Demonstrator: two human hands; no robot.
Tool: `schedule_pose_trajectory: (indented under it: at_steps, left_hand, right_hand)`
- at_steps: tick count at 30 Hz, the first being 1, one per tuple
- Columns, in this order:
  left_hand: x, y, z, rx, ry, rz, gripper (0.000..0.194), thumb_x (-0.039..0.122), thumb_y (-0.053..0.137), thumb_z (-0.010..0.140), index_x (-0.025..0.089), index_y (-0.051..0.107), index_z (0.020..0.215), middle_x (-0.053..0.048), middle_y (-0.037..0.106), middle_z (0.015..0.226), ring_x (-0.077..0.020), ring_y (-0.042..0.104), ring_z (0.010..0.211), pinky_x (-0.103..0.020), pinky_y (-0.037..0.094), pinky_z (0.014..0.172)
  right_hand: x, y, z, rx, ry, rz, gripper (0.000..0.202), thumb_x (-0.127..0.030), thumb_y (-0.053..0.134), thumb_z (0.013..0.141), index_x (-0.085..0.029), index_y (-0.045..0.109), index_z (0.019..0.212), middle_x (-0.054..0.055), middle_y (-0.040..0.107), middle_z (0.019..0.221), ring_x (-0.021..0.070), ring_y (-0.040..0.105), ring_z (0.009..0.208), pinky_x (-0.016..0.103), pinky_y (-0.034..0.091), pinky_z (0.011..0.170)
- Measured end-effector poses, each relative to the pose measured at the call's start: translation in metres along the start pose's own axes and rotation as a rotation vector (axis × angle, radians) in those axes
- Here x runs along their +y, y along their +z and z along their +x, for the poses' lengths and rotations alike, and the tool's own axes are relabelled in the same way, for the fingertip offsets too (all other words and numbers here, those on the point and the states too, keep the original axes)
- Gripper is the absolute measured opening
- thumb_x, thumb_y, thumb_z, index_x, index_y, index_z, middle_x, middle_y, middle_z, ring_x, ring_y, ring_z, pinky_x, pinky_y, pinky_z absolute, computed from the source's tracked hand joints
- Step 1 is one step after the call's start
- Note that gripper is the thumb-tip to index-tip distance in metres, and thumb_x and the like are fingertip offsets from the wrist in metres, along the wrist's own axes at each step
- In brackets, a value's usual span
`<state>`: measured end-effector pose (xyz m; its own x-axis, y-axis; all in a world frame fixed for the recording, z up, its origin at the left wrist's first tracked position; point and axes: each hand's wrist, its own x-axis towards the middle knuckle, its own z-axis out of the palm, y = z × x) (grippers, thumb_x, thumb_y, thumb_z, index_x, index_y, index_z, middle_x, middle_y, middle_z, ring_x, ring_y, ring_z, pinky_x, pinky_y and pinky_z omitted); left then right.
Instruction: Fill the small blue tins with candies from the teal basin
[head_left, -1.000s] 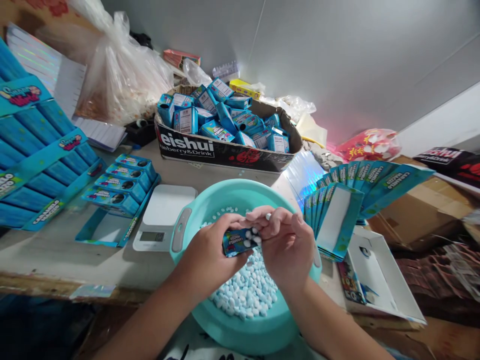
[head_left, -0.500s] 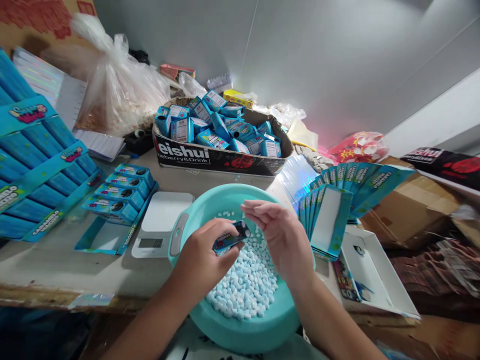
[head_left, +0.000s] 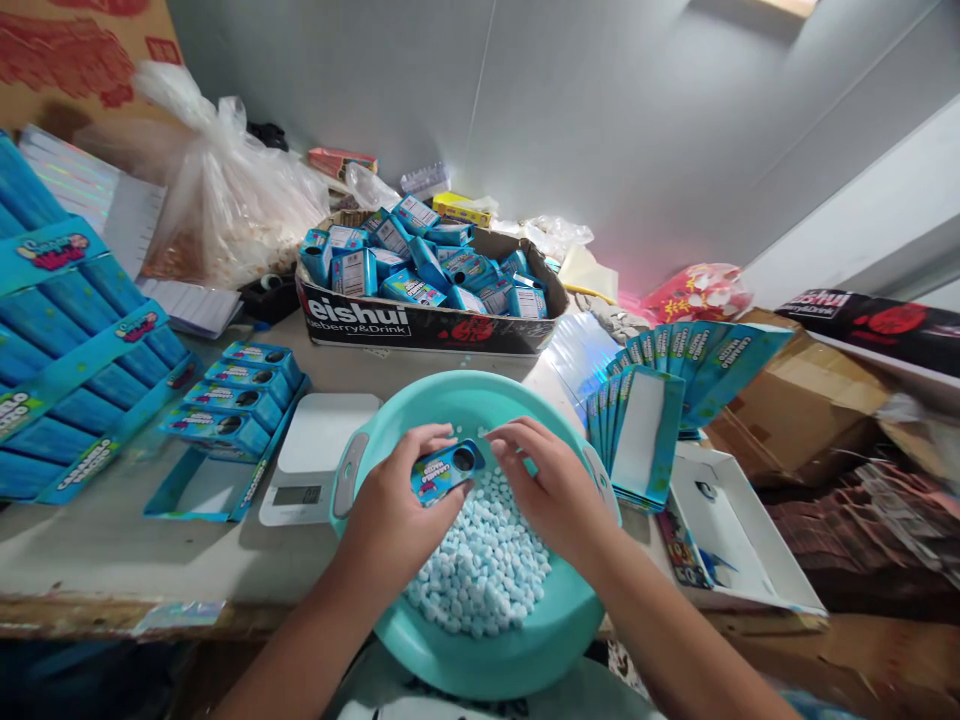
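My left hand (head_left: pixel 409 500) grips a small blue box (head_left: pixel 442 473) with a dark round hole at its right end, above a teal basin (head_left: pixel 495 680). Beside it, my right hand (head_left: pixel 544 480) is apart from the box, its fingers curved and spread, with nothing seen in them. Pale blue and white candies (head_left: pixel 484 565) are heaped in the basin under both hands. A white scale (head_left: pixel 326 435) stands left of the basin, next to a blue tray (head_left: pixel 206 490) holding several small boxes (head_left: pixel 247 400).
Behind the basin, a black carton (head_left: pixel 427 330) is filled with blue boxes. Display boxes (head_left: pixel 75 350) stand at the left, near a tied plastic bag (head_left: pixel 232 190). On the right are fanned blue cartons (head_left: pixel 649 420) and a white tray (head_left: pixel 750 530).
The small box has turned in my left hand, so its printed side and hole now show. My right hand has lowered slightly and its fingers have curled. The view has shifted a little.
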<state>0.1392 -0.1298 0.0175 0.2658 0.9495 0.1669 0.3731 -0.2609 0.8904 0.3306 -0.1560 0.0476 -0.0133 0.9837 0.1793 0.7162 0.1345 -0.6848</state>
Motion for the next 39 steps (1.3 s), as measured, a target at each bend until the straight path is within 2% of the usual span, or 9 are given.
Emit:
schedule_pose_trajectory:
  at_steps: [4,6,8,16,21,25,30,35,39]
  left_hand:
    - [0.003,0.003,-0.001,0.133,-0.002,-0.055,0.046,0.028,0.077,0.080,0.030,0.059,0.123,0.000,0.072,0.117,-0.0201,0.068,0.113,-0.035,0.056,0.097]
    - [0.003,0.005,-0.001,0.133,0.013,-0.066,0.043,0.026,0.076,0.081,0.030,0.060,0.121,0.000,0.071,0.119,-0.0187,0.067,0.113,-0.033,0.055,0.099]
    - [0.004,0.006,0.000,0.141,-0.007,-0.079,0.045,0.026,0.076,0.080,0.031,0.060,0.122,0.000,0.071,0.119,-0.0182,0.067,0.113,-0.033,0.055,0.099]
    - [0.004,0.005,0.001,0.243,-0.020,-0.128,0.049,0.026,0.080,0.078,0.030,0.059,0.121,0.000,0.071,0.119,-0.0194,0.067,0.113,-0.037,0.053,0.102]
    - [0.001,0.003,0.001,0.345,0.027,-0.165,0.043,0.026,0.079,0.079,0.027,0.059,0.117,-0.001,0.069,0.119,-0.0191,0.066,0.114,-0.036,0.055,0.101]
    - [0.000,0.002,0.004,0.349,0.030,-0.204,0.042,0.025,0.079,0.080,0.027,0.059,0.117,-0.001,0.069,0.118,-0.0168,0.067,0.112,-0.031,0.056,0.097]
    - [-0.001,0.005,0.008,0.340,0.043,-0.165,0.044,0.024,0.080,0.078,0.026,0.060,0.117,-0.002,0.069,0.117,-0.0194,0.066,0.113,-0.035,0.056,0.099]
    - [0.000,0.004,0.004,0.381,0.078,-0.122,0.042,0.024,0.079,0.078,0.028,0.060,0.116,-0.001,0.069,0.115,-0.0190,0.067,0.110,-0.035,0.055,0.099]
    - [0.002,0.004,0.003,0.379,0.056,-0.160,0.044,0.023,0.079,0.078,0.029,0.060,0.117,-0.001,0.069,0.117,-0.0194,0.067,0.112,-0.035,0.056,0.099]
  right_hand:
    - [0.013,0.010,-0.001,-0.542,0.096,-0.289,0.044,-0.046,0.043,0.101,-0.015,0.065,0.124,0.020,0.066,0.118,0.0358,0.063,0.110,0.054,0.050,0.094]
    - [0.016,0.025,-0.011,-0.815,0.046,-0.272,0.073,-0.061,0.054,0.093,-0.012,0.048,0.147,0.027,0.046,0.149,0.0458,0.046,0.136,0.064,0.041,0.107]
    - [0.015,0.044,-0.023,-0.898,-0.070,-0.165,0.093,-0.070,0.056,0.087,-0.013,0.032,0.157,0.026,0.025,0.164,0.0457,0.027,0.149,0.064,0.029,0.117]
    - [0.021,0.113,-0.009,-0.583,-0.464,-0.106,0.056,-0.034,0.057,0.090,-0.015,0.052,0.143,0.021,0.057,0.145,0.0376,0.048,0.136,0.056,0.038,0.113]
    - [0.027,0.084,-0.007,-0.704,-0.618,-0.082,0.061,-0.046,0.057,0.093,-0.017,0.049,0.147,0.020,0.050,0.152,0.0347,0.049,0.137,0.054,0.041,0.113]
    - [0.037,0.045,-0.032,-0.858,-0.734,-0.194,0.060,-0.053,0.046,0.101,-0.027,0.040,0.154,0.012,0.036,0.164,0.0320,0.031,0.151,0.056,0.026,0.123]
    - [0.068,0.056,-0.018,-0.767,-0.865,-0.341,0.054,-0.039,0.045,0.102,-0.026,0.042,0.154,0.016,0.043,0.159,0.0336,0.036,0.148,0.060,0.026,0.120]
    - [0.098,0.078,0.040,-0.515,-0.560,-0.181,0.040,-0.037,0.053,0.097,-0.019,0.062,0.131,0.019,0.058,0.142,0.0344,0.047,0.137,0.061,0.033,0.117]
    - [0.080,0.101,0.037,-0.369,-0.356,0.010,0.040,-0.030,0.045,0.097,-0.018,0.059,0.133,0.017,0.060,0.140,0.0303,0.053,0.132,0.052,0.043,0.113]
